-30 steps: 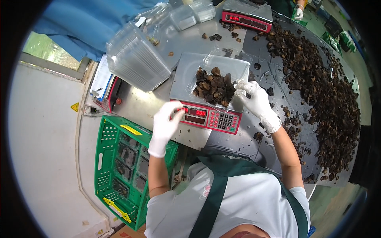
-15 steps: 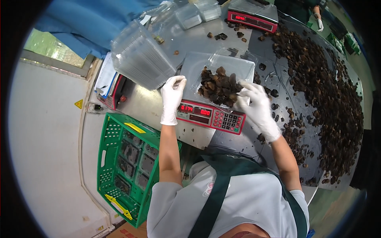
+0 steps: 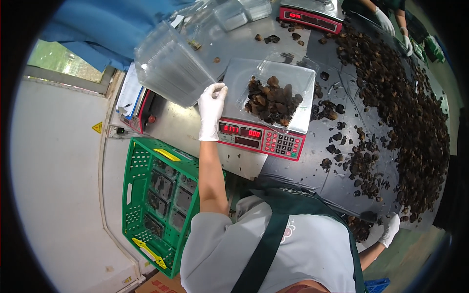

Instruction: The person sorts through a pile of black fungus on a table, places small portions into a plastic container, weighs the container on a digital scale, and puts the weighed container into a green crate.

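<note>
Since the earlier frames, the right hand (image 3: 390,228) has left the filled tray and dropped well to the near right of the red electronic scale (image 3: 235,95), at the counter (image 3: 293,168) edge. It is now beside a small heap of dark mushroom pieces (image 3: 360,230); whether its fingers are spread or closed cannot be told. Over the last second the left hand (image 3: 211,108) has risen from the scale's display to the left edge of its pan, where it keeps much the same place as half a second ago. Its fingers are bunched, thumb close against them, at the corner of a stack of clear plastic trays (image 3: 171,68) left of the scale; whether they pinch a rim cannot be told. That stack slants lengthwise, its lower right end toward the scale.

On the right half of the scale's pan sits the clear plastic tray (image 3: 304,90), its long axis running away from the person and leaning somewhat right. Dark mushroom pieces fill its near part, while its clear far end points toward a second red scale (image 3: 312,20) beyond. Right of the first scale spreads a broad mushroom pile (image 3: 410,132). Near left of it stands a green crate (image 3: 132,178) holding clear packs (image 3: 160,184) with dark contents.
</note>
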`<state>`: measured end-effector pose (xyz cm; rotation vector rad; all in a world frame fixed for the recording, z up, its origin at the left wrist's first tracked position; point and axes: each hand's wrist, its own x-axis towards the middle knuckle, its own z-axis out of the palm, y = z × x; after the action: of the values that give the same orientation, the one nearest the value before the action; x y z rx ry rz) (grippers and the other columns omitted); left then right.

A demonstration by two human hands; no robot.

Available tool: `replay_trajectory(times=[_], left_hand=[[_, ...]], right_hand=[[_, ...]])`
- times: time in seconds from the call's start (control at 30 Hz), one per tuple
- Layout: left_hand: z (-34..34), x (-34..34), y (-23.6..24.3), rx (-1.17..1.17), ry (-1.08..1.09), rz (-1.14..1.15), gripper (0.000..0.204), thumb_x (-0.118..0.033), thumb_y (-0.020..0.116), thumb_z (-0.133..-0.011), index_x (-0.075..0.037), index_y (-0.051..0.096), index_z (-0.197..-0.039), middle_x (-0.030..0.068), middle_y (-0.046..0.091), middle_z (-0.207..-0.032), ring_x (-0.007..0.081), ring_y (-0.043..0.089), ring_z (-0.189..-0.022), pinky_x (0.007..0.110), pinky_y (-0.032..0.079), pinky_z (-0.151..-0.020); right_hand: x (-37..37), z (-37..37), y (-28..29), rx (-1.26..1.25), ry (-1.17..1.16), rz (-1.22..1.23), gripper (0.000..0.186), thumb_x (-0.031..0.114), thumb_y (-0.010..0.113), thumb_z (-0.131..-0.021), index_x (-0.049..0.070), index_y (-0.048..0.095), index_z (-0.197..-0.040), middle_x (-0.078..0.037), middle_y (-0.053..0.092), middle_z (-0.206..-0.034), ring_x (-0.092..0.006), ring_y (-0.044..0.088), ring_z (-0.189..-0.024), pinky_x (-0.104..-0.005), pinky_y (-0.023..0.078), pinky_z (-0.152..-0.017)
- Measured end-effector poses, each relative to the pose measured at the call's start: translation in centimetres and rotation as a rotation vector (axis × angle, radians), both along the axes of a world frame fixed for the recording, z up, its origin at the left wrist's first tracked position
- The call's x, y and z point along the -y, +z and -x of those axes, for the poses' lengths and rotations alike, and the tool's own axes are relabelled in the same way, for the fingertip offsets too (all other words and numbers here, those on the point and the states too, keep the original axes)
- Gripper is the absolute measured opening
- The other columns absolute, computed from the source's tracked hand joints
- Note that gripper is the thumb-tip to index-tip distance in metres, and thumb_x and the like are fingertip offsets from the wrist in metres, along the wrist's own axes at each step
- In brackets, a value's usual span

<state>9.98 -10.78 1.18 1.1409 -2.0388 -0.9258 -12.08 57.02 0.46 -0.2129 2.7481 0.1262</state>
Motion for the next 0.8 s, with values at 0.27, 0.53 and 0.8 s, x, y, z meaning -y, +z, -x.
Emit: replay_trajectory(times=[0.27,0.53,0.8], left_hand=[[1.7,-2.6,-1.3,0.096,-0.123,-0.023,0.032,-0.014,0.066,-0.080,-0.005,0.064,-0.111,0.0057,0.069,-0.093,0.0107,0.059,-0.070,0.026,0.049,-0.072],[-0.1,-7.8,-2.1,-0.147,-0.118,-0.334,0.035,-0.006,0.063,-0.084,0.000,0.058,-0.118,0.0039,0.065,-0.085,0.0069,0.057,-0.072,0.020,0.046,-0.066],[-1.4,-4.3,0.7,-0.351,0.080,-0.457,0.034,-0.017,0.061,-0.090,-0.001,0.056,-0.120,0.0075,0.061,-0.107,0.0128,0.059,-0.093,0.026,0.048,-0.079]], right_hand=[[15.0,1.3,-1.4,-0.136,0.010,0.485,0.033,0.027,0.066,-0.082,0.007,0.066,-0.108,-0.016,0.068,-0.094,-0.0298,0.067,-0.086,-0.0353,0.052,-0.074],[30.7,2.6,-2.6,-0.125,0.317,0.678,0.032,0.028,0.065,-0.080,0.013,0.066,-0.108,-0.011,0.068,-0.084,-0.0278,0.066,-0.080,-0.0366,0.052,-0.070],[36.4,3.8,-3.4,0.002,0.339,0.781,0.031,0.026,0.063,-0.083,0.011,0.065,-0.110,-0.012,0.068,-0.095,-0.0277,0.066,-0.085,-0.0358,0.051,-0.077]])
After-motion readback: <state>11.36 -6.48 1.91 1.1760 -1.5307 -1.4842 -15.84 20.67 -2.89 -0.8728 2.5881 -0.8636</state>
